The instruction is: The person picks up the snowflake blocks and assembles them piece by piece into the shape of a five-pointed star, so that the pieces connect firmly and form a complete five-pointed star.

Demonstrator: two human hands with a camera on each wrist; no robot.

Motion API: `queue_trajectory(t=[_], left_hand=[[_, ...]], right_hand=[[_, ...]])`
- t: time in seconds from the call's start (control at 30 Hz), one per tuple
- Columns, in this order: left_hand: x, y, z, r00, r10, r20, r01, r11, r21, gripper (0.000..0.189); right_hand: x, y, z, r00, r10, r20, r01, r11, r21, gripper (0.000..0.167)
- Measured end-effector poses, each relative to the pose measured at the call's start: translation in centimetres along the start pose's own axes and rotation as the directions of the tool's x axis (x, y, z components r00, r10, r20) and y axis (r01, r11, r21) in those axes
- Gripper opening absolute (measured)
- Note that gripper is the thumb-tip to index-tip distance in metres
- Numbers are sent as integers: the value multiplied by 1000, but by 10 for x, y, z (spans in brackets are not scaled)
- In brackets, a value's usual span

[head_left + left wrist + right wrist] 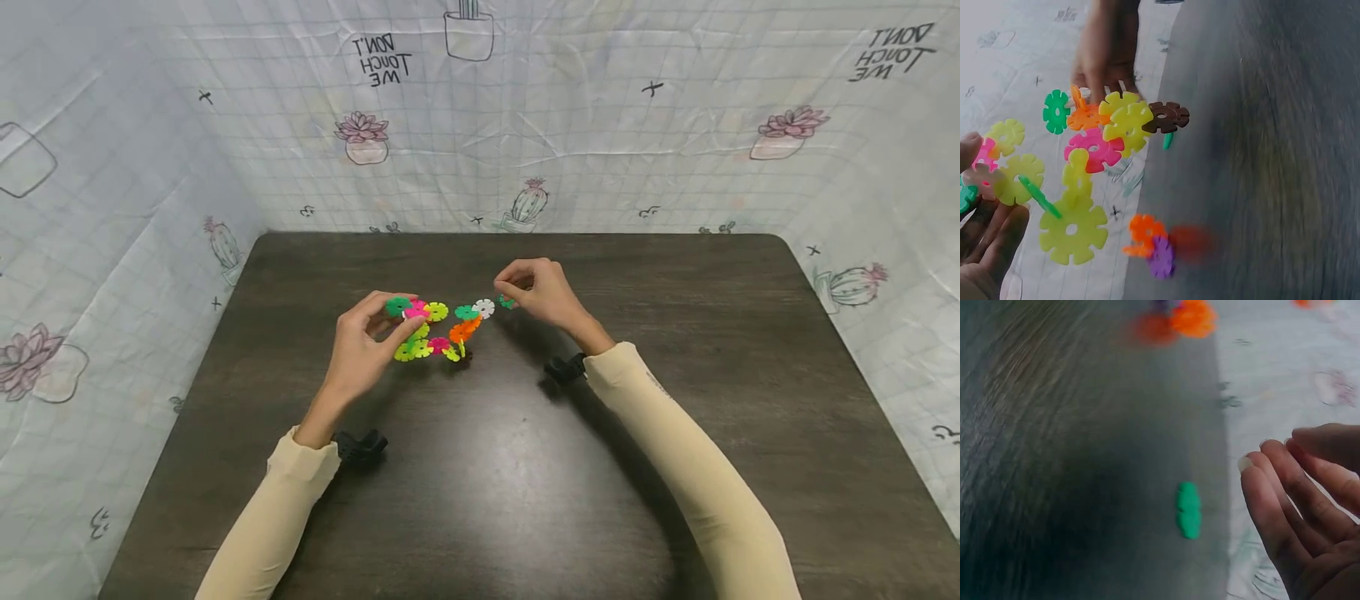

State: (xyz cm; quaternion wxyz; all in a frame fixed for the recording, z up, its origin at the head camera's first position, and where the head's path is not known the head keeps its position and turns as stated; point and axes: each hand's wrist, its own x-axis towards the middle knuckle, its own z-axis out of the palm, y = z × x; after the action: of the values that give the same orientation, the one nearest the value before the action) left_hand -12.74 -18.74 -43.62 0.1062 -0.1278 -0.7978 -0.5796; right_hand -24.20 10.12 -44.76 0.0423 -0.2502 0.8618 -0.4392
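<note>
My left hand grips one end of a linked chain of flower-shaped notched plastic discs in green, pink, yellow, orange, brown and white. The thumb and fingers pinch it near a pink disc. The chain bends round in a loose open curve, and a white disc is at its right end. My right hand hovers just right of that disc, thumb near its bent fingertips; nothing shows between them in the right wrist view. Below these fingers lies a small green piece, which the hand partly overlaps in the head view.
A separate orange and purple piece rests on the dark wooden table. White printed cloth hangs at the table's back and sides. Each wrist carries a black camera mount.
</note>
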Motion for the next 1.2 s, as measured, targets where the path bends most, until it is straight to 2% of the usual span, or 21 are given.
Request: queue_trajectory(t=[0.1, 0.27, 0.43, 0.63, 0.77, 0.93, 1.07, 1.2], left_hand=[[-1, -2, -11, 1000, -2, -23, 1, 1000, -5, 30], [-2, -3, -27, 998, 13, -67, -11, 1000, 19, 28], [-3, -3, -39, 994, 15, -112, -11, 999, 40, 27], [-1, -3, -46, 992, -2, -129, 5, 1000, 26, 27], [2, -1, -44, 994, -10, -113, 11, 1000, 9, 28], [5, 0, -38, 995, -19, -94, 18, 1000, -5, 28], [8, 0, -33, 997, -38, -72, 38, 999, -8, 30], [10, -2, -29, 998, -38, -50, 36, 999, -30, 31]], right_hand=[[12, 4, 15, 996, -16, 93, 20, 999, -47, 19], [29, 0, 43, 972, -48, 231, 69, 994, -86, 33], [45, -8, 69, 952, -116, 283, 136, 989, -52, 40], [50, -13, 89, 936, -178, 303, 200, 979, -44, 33], [47, -11, 91, 938, -186, 292, 214, 975, -65, 27], [38, -8, 84, 950, -164, 266, 195, 977, -92, 26], [32, -7, 77, 960, -114, 254, 149, 981, -123, 20], [26, -6, 66, 961, -67, 269, 114, 980, -165, 20]])
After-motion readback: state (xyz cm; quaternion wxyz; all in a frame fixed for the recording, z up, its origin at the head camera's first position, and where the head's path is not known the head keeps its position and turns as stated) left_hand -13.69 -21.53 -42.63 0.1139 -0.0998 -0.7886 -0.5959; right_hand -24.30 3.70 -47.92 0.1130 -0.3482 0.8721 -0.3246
